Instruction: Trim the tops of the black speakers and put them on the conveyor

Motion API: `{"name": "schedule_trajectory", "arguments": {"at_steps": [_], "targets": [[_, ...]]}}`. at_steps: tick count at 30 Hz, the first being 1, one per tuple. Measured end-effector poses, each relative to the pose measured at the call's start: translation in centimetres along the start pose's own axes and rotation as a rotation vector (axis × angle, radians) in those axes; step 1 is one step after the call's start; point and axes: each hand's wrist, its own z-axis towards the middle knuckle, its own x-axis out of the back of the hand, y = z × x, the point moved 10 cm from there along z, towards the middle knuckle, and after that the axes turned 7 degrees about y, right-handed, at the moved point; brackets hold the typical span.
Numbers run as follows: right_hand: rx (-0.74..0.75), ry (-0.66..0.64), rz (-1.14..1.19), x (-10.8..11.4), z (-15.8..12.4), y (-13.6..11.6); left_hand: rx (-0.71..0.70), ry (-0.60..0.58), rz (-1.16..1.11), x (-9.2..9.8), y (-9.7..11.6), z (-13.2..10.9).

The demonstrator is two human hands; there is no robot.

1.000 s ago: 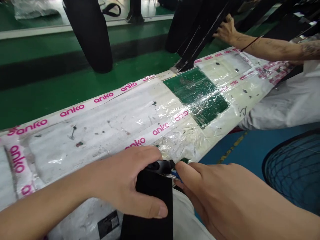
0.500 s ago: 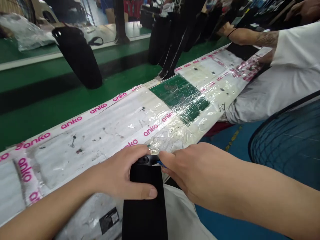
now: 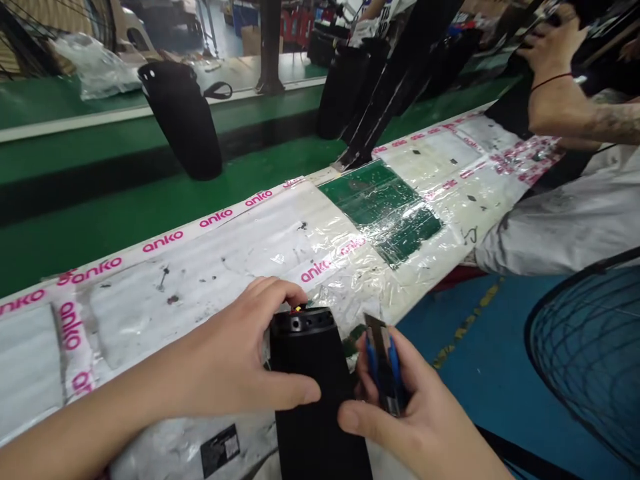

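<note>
A black cylinder that looks like a portable speaker body stands at the bottom centre, its lower end out of view. Around its top runs a glossy ring with small holes, and a bit of red and yellow shows at the rim. My left hand grips it from the left, thumb across the front and fingers behind the top. In my right hand is a blue and black utility knife, its blade pointing up, apart from the ring. My right thumb lies against the cylinder's right side.
A similar black cylinder with a strap stands on the green bench. The white taped ledge crosses the middle. A dark post rises behind it. At right are a co-worker's arm and a mesh chair back.
My right hand has moved away from the cylinder's top rim and turned over, bringing the knife into view. My left hand keeps its hold. The co-worker's arm has lifted.
</note>
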Motion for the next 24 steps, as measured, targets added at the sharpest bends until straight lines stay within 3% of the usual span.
{"name": "schedule_trajectory", "arguments": {"at_steps": [5,10,14,18,21,23,24], "targets": [[-0.017,0.062,0.121,2.6,0.3,2.0,-0.025,-0.099,-0.045,-1.3,-1.0,0.7],[-0.039,0.017,0.172,3.1,0.6,3.0,-0.09,-0.134,-0.139,-2.7,-1.1,1.2],[-0.015,-0.062,0.236,2.3,1.1,2.9,-0.153,-0.09,-0.202,-3.3,-0.6,1.4],[-0.02,-0.192,0.282,-0.6,0.6,2.8,-0.293,0.022,-0.28,-2.8,0.5,1.2],[-0.011,-0.253,0.285,-2.1,-0.2,2.4,-0.28,0.048,-0.219,-2.6,-0.1,1.3],[0.094,-0.212,0.099,-1.5,-0.4,1.3,-0.268,0.042,-0.146,-2.4,-0.5,1.5],[0.223,-0.167,-0.073,-0.8,-0.5,0.0,-0.276,0.047,-0.12,-2.2,-0.5,1.5]]}}
